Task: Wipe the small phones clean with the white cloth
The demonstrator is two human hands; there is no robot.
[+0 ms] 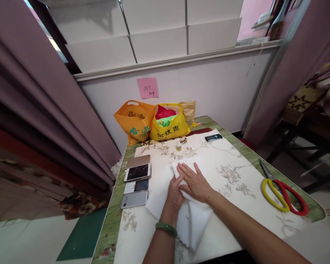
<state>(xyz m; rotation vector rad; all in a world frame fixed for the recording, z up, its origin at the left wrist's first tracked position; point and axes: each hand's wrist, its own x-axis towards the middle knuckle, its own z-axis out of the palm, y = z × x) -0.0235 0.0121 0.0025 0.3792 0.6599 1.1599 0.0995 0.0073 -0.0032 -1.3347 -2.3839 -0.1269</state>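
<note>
White, wavy-edged cloth [193,222] rests on the green bench [112,220] under the flat right hand [195,181], and I cannot tell if the left hand [175,193] grips it, but this looks like smoothing, which next needs gentle pressing.

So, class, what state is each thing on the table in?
White cloth: creased, partly folded
Right hand: flat on cloth
Left hand: on cloth, partly hidden
Scissors: apparently closed
Orange bag: upright, open
Yellow bag: open, filled
Brown packet: upright
Bottle: upright
Black phone: face up, screen seems lit
White phone: face up, dark
Keypad phone: face up
Gold phone: face down
Silver phone: face down
</note>
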